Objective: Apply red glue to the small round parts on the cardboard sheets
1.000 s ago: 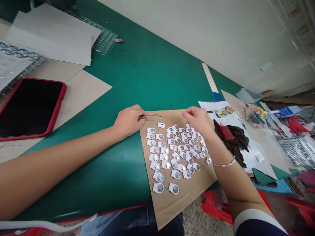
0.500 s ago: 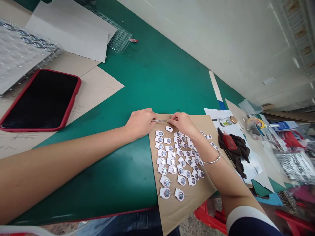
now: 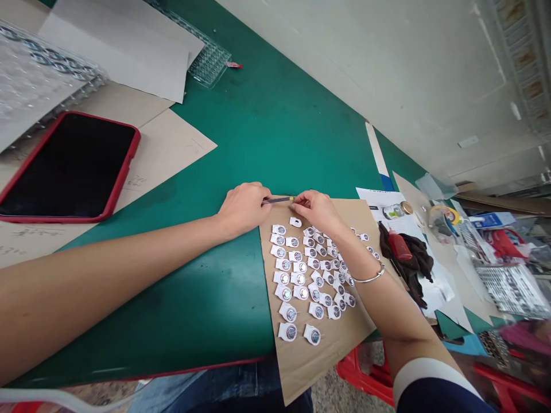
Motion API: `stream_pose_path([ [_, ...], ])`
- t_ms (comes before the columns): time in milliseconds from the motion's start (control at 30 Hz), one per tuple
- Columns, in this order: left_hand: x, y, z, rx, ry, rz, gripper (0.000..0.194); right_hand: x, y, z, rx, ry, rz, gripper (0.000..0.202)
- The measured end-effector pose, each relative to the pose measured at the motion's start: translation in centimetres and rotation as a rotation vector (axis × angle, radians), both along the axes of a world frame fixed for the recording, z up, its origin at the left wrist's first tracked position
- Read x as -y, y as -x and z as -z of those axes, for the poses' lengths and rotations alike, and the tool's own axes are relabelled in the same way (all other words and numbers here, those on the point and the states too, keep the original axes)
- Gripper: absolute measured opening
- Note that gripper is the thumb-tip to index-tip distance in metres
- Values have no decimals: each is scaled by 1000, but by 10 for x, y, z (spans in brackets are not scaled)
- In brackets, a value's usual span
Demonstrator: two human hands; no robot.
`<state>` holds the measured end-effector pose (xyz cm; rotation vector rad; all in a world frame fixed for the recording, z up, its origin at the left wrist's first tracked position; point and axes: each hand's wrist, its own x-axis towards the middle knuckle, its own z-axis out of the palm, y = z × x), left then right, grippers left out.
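Green table (image 3: 267,126) by pale wall (image 3: 387,57); left hand (image 3: 243,206) grips tweezers (image 3: 278,200), right hand (image 3: 316,209) pinches their tip over brown paper (image 3: 344,338).

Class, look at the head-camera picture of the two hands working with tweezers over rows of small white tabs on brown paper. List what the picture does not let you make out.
- What the tweezers grip: too small, covered by the right hand.
- Some white tabs: hidden under the right forearm.
- Markings on the tabs: too small.
- Clutter at the right edge: blurred and cut off.
- Left hand fingertips: curled out of sight.
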<state>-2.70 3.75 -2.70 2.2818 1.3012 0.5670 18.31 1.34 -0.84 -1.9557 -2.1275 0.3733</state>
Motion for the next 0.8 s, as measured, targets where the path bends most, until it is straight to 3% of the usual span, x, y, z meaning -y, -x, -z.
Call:
stream_pose_path([
  [133, 0, 0, 1, 17, -11, 4, 24, -4, 0, -3, 36, 14, -70, 7],
  [400, 0, 0, 1, 34, 7, -4, 24, -5, -1, -7, 52, -17, -154, 11],
  [800, 3, -1, -1, 23, -38, 4, 22, -12, 9, -18, 164, 95, -228, 14],
])
